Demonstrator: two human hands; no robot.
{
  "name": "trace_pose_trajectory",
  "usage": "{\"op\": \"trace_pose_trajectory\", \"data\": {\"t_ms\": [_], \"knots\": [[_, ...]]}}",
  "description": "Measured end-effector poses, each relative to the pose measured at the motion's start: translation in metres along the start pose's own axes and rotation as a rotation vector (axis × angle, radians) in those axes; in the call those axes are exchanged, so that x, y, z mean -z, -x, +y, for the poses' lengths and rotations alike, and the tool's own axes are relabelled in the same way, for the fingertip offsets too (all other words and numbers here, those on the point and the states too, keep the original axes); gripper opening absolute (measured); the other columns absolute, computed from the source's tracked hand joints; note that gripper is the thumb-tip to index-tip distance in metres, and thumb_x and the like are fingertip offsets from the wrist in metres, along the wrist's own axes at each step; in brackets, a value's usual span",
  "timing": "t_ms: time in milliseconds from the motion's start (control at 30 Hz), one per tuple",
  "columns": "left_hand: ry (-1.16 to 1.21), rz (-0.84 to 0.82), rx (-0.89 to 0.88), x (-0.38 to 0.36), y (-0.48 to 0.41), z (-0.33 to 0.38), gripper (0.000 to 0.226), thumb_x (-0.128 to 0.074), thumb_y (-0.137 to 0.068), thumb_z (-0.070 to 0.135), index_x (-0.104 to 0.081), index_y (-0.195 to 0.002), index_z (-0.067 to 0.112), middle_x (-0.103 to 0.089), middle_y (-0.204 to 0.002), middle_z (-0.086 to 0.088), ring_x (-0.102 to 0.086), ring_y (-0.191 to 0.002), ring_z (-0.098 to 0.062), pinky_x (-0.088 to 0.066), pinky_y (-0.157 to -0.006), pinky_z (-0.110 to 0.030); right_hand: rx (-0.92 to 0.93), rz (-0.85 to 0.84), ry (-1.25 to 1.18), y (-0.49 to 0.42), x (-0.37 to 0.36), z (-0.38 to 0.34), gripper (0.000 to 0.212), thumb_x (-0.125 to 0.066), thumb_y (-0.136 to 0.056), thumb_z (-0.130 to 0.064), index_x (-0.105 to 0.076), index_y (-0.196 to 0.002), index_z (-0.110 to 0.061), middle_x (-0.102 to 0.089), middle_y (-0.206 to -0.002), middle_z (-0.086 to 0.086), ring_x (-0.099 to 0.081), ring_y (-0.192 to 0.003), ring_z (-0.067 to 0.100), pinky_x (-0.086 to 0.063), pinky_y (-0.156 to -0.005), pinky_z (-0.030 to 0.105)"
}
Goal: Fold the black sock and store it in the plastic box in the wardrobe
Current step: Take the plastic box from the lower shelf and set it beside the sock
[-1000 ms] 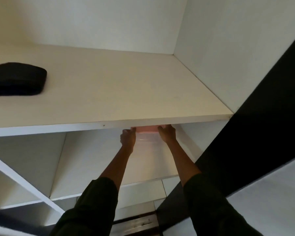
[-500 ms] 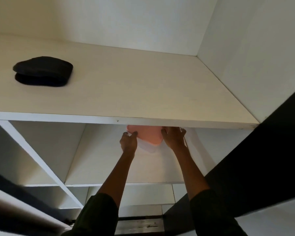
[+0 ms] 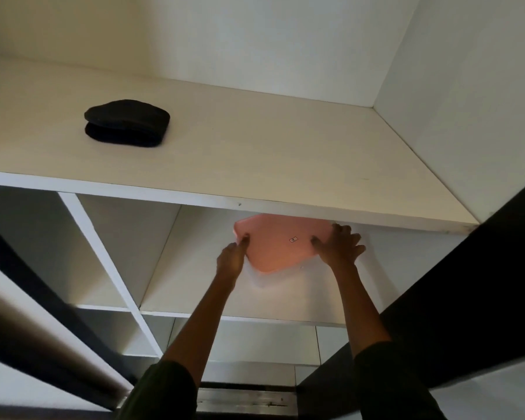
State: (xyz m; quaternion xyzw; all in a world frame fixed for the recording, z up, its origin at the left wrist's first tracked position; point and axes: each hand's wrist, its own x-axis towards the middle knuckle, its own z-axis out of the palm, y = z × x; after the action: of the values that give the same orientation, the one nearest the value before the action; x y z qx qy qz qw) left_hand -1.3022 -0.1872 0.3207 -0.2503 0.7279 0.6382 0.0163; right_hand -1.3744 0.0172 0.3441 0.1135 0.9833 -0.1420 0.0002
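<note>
— Pink lid first: we see it topping the plastic box, whose clear body shows faintly below it, in the compartment under the upper shelf. Its far edge is hidden behind that shelf's front lip.

— Hands?

— Both ours, one on each side. Our left hand sits at the lid's left edge, fingertips curled up against the rim. Our right hand lies on the right corner, fingers spread, thumb on the pink top. Whether either hand pinches under the rim, we cannot tell.

— And the black sock?

— Folded double, lying on the upper shelf, far left of the box and well apart from both hands. Bare shelf board lies all around it, and a wide run of it to the right as far as the side wall.

— Room around the box?

— Open shelf floor to its left up to the white divider; near side clear to the shelf's front edge. On the right a dark door panel crosses close beside our right sleeve.
</note>
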Motion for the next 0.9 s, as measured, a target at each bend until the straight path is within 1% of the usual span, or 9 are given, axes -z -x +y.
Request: {"op": "trace_pose_trajectory", "data": {"t_ms": [100, 167, 300, 433, 567, 667, 733, 800, 900], "knots": [[0.133, -0.121, -0.015, 0.000, 0.018, -0.007, 0.054, -0.057, -0.091, 0.028, -0.040, -0.139, 0.010, -0.053, -0.133, -0.011, -0.051, -0.120, -0.030, -0.043, -0.090, -0.035, 0.020, -0.174, -0.243, 0.001, 0.004, 0.005, 0.080, -0.064, -0.078, -0.053, -0.034, -0.140, -0.011, -0.043, -0.139, 0.016, -0.047, -0.124, 0.037, -0.043, -0.103, 0.049], [0.246, -0.146, -0.030, 0.013, 0.027, -0.008, 0.057, -0.059, -0.089, 0.019, -0.037, -0.141, 0.013, -0.050, -0.135, -0.013, -0.050, -0.117, -0.029, -0.044, -0.091, -0.039, 0.016, -0.198, -0.283, 0.010, 0.015, 0.007, 0.088, -0.072, -0.067, -0.058, -0.044, -0.132, -0.005, -0.056, -0.126, 0.015, -0.058, -0.113, 0.035, -0.053, -0.092, 0.043], [0.472, -0.142, 0.041, 0.028, 0.032, -0.010, 0.038, -0.046, -0.092, 0.012, -0.043, -0.129, 0.020, -0.051, -0.117, -0.007, -0.046, -0.109, -0.029, -0.037, -0.086, -0.040, -0.022, -0.246, -0.458, 0.026, 0.022, 0.019, 0.046, -0.076, -0.073, -0.043, -0.059, -0.097, -0.008, -0.064, -0.098, 0.010, -0.062, -0.090, 0.026, -0.051, -0.065, 0.028], [0.517, -0.167, 0.118, 0.045, 0.036, -0.022, 0.058, -0.051, -0.081, 0.031, -0.043, -0.137, 0.020, -0.055, -0.119, -0.009, -0.049, -0.108, -0.034, -0.036, -0.086, -0.044, -0.031, -0.380, -1.012, 0.055, 0.035, 0.021, 0.032, -0.070, -0.081, -0.019, -0.043, -0.098, -0.016, -0.053, -0.125, 0.026, -0.057, -0.099, 0.030, -0.048, -0.065, 0.031], [0.429, -0.223, 0.118, 0.082, 0.049, -0.014, 0.047, -0.049, -0.086, 0.032, -0.049, -0.129, 0.014, -0.057, -0.121, -0.019, -0.055, -0.098, -0.031, -0.044, -0.077, -0.035, 0.062, -0.440, -0.901, 0.105, 0.072, 0.006, 0.069, -0.071, -0.067, -0.040, -0.032, -0.124, -0.036, -0.049, -0.132, 0.010, -0.055, -0.108, 0.028, -0.048, -0.080, 0.036], [0.000, -0.265, 0.109, 0.108, 0.058, -0.004, 0.045, -0.041, -0.096, 0.037, -0.051, -0.129, 0.008, -0.058, -0.129, -0.018, -0.058, -0.110, -0.033, -0.048, -0.085, -0.039, 0.023, -0.487, -0.910, 0.133, 0.093, -0.005, 0.092, -0.071, -0.070, -0.036, -0.015, -0.141, -0.048, -0.048, -0.124, 0.003, -0.051, -0.111, 0.029, -0.043, -0.091, 0.041], [-0.602, -0.290, -0.048, 0.127, 0.078, 0.016, 0.047, -0.044, -0.093, 0.046, -0.064, -0.105, 0.005, -0.066, -0.113, -0.017, -0.065, -0.101, -0.032, -0.050, -0.083, -0.035, -0.015, -0.449, -0.945, 0.152, 0.107, -0.011, 0.087, -0.069, -0.071, -0.031, -0.020, -0.141, -0.048, -0.051, -0.117, 0.003, -0.052, -0.101, 0.026, -0.043, -0.086, 0.038], [-0.955, -0.198, -0.420, 0.137, 0.107, 0.047, 0.041, -0.046, -0.091, 0.044, -0.061, -0.073, 0.011, -0.067, -0.081, -0.010, -0.066, -0.081, -0.028, -0.046, -0.069, -0.030, -0.009, -0.447, -0.996, 0.169, 0.121, -0.013, 0.084, -0.069, -0.062, -0.029, -0.033, -0.137, -0.044, -0.051, -0.121, 0.006, -0.053, -0.101, 0.027, -0.045, -0.086, 0.040], [-0.674, -0.034, -1.118, 0.145, 0.156, 0.101, 0.031, -0.046, -0.088, 0.038, -0.068, -0.079, 0.018, -0.071, -0.078, -0.002, -0.063, -0.080, -0.020, -0.046, -0.071, -0.031, 0.079, -0.471, -1.053, 0.199, 0.143, -0.012, 0.070, -0.069, -0.058, -0.024, -0.048, -0.124, -0.039, -0.050, -0.125, 0.013, -0.055, -0.106, 0.033, -0.050, -0.089, 0.045]]}}
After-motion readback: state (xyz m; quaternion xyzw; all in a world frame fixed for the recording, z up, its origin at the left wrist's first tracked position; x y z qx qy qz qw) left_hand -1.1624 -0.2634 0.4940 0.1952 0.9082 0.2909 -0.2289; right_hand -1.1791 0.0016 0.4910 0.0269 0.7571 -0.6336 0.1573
